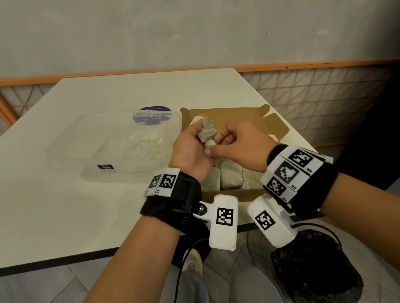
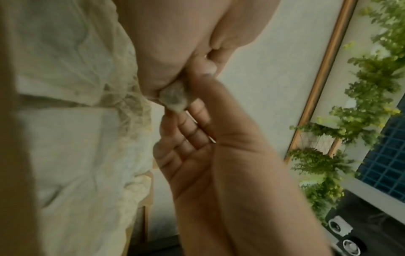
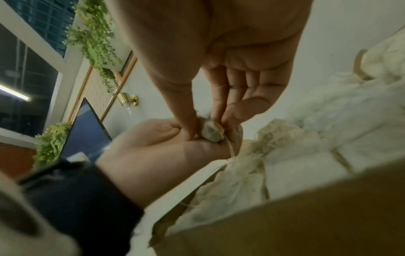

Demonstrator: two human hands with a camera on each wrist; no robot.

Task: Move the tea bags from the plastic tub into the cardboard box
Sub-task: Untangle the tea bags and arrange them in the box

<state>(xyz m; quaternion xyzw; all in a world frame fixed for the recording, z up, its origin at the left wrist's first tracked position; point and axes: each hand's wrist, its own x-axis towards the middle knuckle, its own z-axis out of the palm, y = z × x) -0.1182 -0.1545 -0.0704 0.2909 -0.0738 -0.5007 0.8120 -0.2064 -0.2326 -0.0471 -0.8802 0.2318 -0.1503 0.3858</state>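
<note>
Both hands meet above the open cardboard box (image 1: 241,114). My left hand (image 1: 199,137) grips a small bunch of grey-white tea bags (image 1: 206,132), palm turned up. Thumb and fingertips of my right hand (image 1: 214,147) pinch one small tea bag (image 1: 210,143) at the lower end of that bunch. The left wrist view has this pinched bag (image 2: 175,97) between the two hands, and so does the right wrist view (image 3: 210,131). More tea bags (image 1: 230,177) lie packed in the box below, white and creased (image 3: 306,142). The clear plastic tub (image 1: 77,138) stands left of the box.
Crumpled clear film (image 1: 145,144) lies inside the tub. A round purple sticker (image 1: 152,115) shows behind it. The box's flaps (image 1: 275,126) stick out to the right, close to the table's right edge. The table's front edge (image 1: 82,258) runs just under my wrists.
</note>
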